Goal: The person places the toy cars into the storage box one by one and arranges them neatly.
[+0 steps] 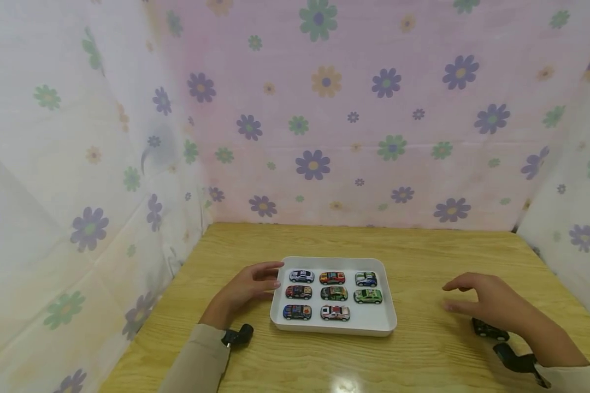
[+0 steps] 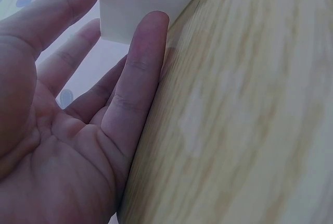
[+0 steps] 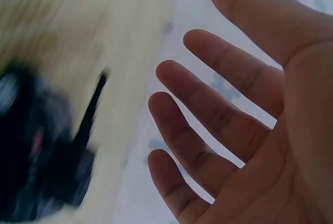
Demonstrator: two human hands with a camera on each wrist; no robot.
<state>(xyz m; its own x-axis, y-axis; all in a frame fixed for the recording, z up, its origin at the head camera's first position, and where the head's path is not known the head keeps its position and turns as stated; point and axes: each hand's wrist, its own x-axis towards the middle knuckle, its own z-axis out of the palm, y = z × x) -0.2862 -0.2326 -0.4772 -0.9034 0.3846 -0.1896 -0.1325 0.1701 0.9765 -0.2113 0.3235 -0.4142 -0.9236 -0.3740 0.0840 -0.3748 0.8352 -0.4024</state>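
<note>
A white tray (image 1: 334, 329) lies on the table, with several small toy cars in rows inside it. Among them are a green car (image 1: 367, 296), a white-and-red car (image 1: 335, 313) and a blue car (image 1: 297, 312). At the tray's left side is my left hand (image 1: 248, 286), its fingers extended against the wall; in the left wrist view the fingers (image 2: 138, 73) meet the tray's corner (image 2: 135, 5). My right hand (image 1: 496, 305) hovers right of the tray, fingers apart and holding nothing. Beneath its wrist, a dark toy car (image 1: 490, 330) is partly hidden.
The wooden table (image 1: 354, 360) meets a flowered cloth backdrop (image 1: 349, 180) at the back, and similar cloth hangs at both sides. Each wrist wears a black camera mount, such as the left one (image 1: 238, 335). A dark blurred shape (image 3: 31, 151) shows in the right wrist view.
</note>
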